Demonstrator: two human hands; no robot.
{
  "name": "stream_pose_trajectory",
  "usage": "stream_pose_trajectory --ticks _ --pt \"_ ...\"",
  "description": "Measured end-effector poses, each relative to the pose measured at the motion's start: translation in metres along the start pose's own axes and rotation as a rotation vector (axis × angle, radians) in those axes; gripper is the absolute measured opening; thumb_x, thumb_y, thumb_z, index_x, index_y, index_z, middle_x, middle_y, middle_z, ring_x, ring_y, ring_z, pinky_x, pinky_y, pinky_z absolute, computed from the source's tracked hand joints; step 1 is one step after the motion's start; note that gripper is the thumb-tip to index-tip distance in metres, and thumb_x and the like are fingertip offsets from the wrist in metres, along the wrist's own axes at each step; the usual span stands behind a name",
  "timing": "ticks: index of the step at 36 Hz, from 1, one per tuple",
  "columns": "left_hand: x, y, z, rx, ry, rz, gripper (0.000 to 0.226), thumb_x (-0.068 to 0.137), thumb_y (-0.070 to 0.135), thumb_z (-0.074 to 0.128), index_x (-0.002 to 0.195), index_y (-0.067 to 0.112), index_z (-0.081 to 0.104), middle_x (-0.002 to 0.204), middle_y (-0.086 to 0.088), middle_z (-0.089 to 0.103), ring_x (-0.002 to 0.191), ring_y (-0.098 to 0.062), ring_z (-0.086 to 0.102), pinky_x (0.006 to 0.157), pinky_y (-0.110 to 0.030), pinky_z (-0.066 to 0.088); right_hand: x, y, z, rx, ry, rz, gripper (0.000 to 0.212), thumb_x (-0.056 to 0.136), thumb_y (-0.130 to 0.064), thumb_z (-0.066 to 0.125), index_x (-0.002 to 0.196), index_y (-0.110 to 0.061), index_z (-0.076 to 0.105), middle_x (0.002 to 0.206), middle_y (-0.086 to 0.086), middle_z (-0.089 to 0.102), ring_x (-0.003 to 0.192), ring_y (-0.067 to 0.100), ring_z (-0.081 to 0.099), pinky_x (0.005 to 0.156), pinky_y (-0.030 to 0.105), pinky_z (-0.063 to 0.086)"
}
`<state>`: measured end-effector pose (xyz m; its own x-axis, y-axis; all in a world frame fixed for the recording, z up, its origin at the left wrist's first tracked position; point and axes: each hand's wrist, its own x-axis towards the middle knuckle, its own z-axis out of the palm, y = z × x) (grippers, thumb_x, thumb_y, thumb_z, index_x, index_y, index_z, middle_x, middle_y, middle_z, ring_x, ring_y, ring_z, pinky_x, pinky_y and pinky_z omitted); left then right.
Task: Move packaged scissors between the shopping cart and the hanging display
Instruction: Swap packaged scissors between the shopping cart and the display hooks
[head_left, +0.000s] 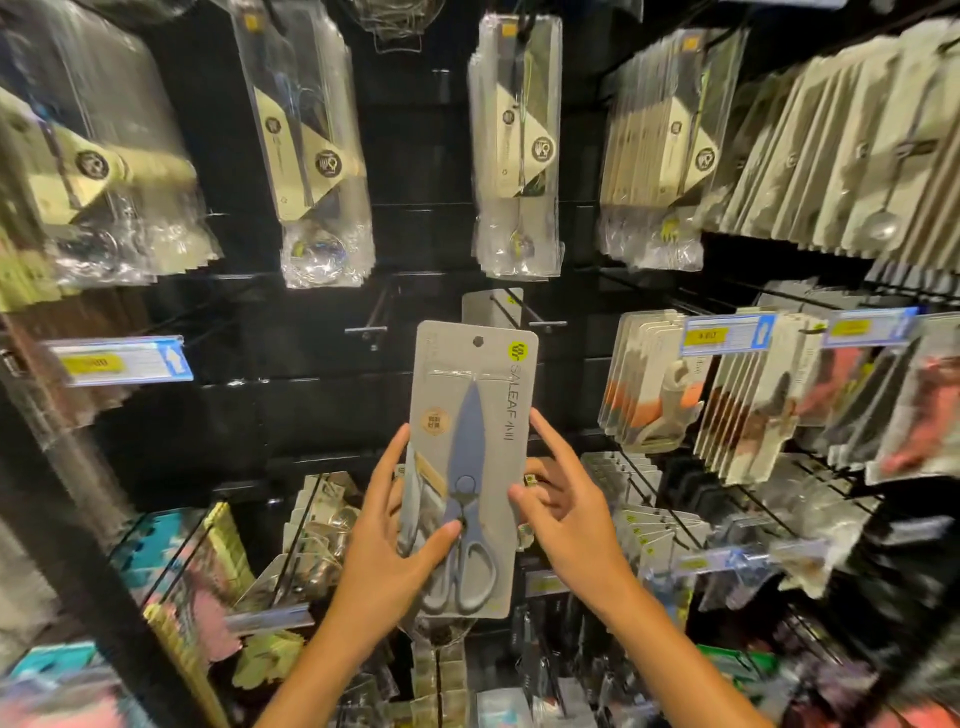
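Risk first, from the left of the frame across. The left hand (387, 525) carries most of the pack (467, 467): its thumb lies across the front near the scissor pivot and its fingers run up the pack's left edge, so it grips the lower half only. The card is tall and top-heavy from that hold, and in my judgement it could tip or twist as it is raised, so that the hole (478, 341) at its top misses the peg.

In the centre, just above the card, two pegs (511, 312) jut out with one hung pack (491, 306) behind them. The hole sits below them and is not threaded. A skewed approach could snag the card on the peg tip or push the hung pack back.

On the right, the right hand (563, 512) has its thumb at the pack's right edge near the pivot, the index finger lies straight along the edge higher up, and the other fingers curl behind the card. Whether they hold it firmly I cannot tell. If that hand only steadies it, a slip of the left thumb would drop the pack into the goods below.
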<state>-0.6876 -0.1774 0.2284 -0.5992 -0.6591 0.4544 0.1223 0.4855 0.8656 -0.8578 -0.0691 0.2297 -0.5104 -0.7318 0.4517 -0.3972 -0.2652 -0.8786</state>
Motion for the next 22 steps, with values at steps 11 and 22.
stream_pose_trajectory --ticks 11,22 --pt "0.017 -0.008 0.025 -0.037 -0.150 -0.052 0.107 0.080 0.016 0.083 0.151 0.057 0.015 0.148 0.027 0.045 0.128 -0.006 0.057 0.103 -0.044 0.053 -0.002 0.013 -0.030 -0.051 0.047 0.027 0.073 0.099 -0.007 0.059 0.151 -0.048 0.029 0.106 -0.002 0.071 0.086 0.018 0.073 0.085 0.040 0.061" --pt "0.041 -0.008 0.046 -0.035 -0.186 -0.069 0.107 0.080 0.022 0.084 0.149 0.061 0.012 0.143 0.013 0.055 0.121 -0.005 0.062 0.098 -0.038 0.056 0.019 0.017 -0.060 -0.072 0.023 0.044 0.070 0.100 -0.004 0.057 0.155 -0.036 0.029 0.108 0.000 0.072 0.097 0.016 0.072 0.090 0.033 0.059"
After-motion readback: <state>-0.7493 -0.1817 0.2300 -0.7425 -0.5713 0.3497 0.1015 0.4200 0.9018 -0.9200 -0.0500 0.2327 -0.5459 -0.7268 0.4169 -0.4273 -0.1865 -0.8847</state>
